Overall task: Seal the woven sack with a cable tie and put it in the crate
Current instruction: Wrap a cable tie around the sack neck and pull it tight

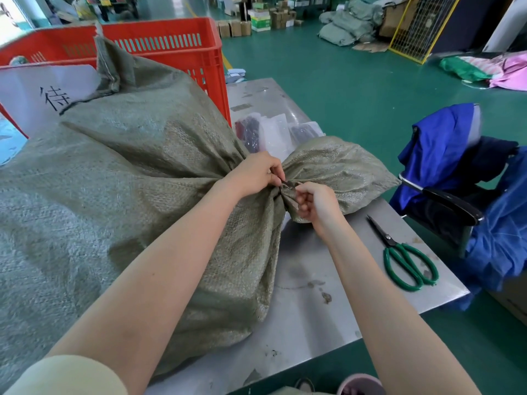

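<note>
Steel table (313, 306) on green floor | sack (142, 195) covering left part | left hand (256, 175), right hand (316, 203) pinching tie (288, 183) at neck | scissors (405, 258) right of sack, near edge | crate (176, 44) behind sack

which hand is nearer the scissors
Right. The right hand is at the sack neck, with the scissors just beyond on the table. The left hand sits on the neck's far side.

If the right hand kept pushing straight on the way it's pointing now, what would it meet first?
The right hand points up-left into the gathered neck of the woven sack, where its fingers already pinch a small dark piece, likely the cable tie. Just past that comes the left hand; depth there is hard to judge.
</note>
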